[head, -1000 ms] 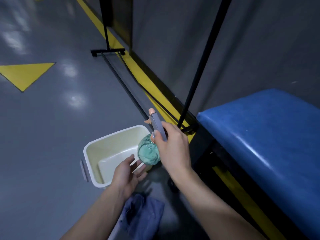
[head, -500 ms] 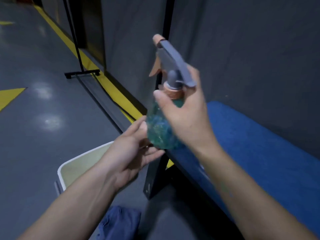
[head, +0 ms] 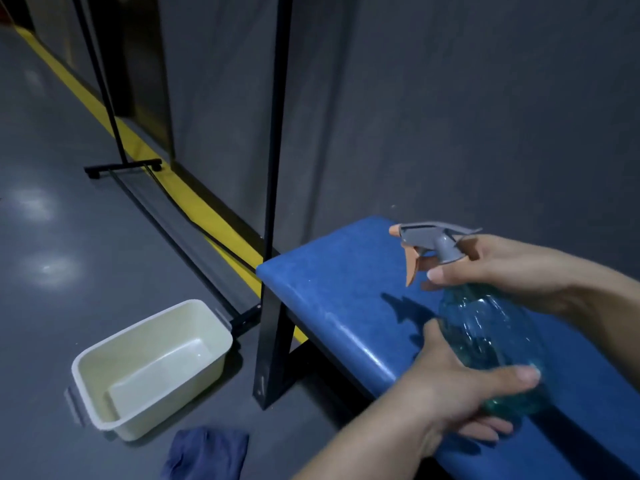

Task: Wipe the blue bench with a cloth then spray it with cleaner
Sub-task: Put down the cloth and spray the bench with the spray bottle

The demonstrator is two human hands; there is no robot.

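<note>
The blue padded bench (head: 339, 292) runs from the middle toward the lower right. Above its near end I hold a clear teal spray bottle (head: 485, 334) with a grey head and orange trigger, nozzle pointing left. My right hand (head: 512, 268) grips the neck just behind the trigger. My left hand (head: 460, 389) wraps the bottle's round lower body from below. A dark blue cloth (head: 207, 452) lies crumpled on the floor at the bottom, left of the bench.
A cream plastic tub (head: 86, 372) sits on the grey floor left of the bench's black leg (head: 273, 348). A black frame stand (head: 277, 126) with a floor bar rises behind, before a grey curtain wall. A yellow stripe (head: 194, 202) runs along the wall.
The bottle has come down from face height and to the right, over the bench end. My left hand went from open below it to gripping its body. The view turned right.
</note>
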